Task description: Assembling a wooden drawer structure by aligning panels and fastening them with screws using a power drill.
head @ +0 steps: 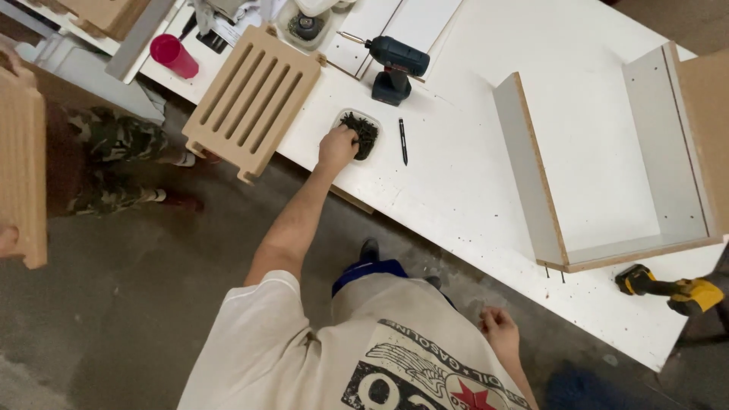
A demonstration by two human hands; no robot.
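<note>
Left hand is out at full reach, fingers curled down into the tray of dark screws at the near edge of the surface. The fingertips are buried in the pile, so whether they pinch a screw I cannot tell. Right hand hangs low by the hip, off the surface, loosely curled, holding nothing that shows.

Just right of the tray lies a black pen. Beyond it stands a dark blue drill, bit pointing left. Left of the tray a slatted wooden panel lies flat, its corner overhanging the edge. Farther back sits a red cup, with clutter too cut off to name.

Over on the right, a white open box of boards lies on the surface, its far side clipped by the frame. Below it a yellow drill rests at the edge, partly cut off.

At far left, another slatted panel pokes in, and a second person's camouflage legs show on the floor; nothing above the legs is in view.
</note>
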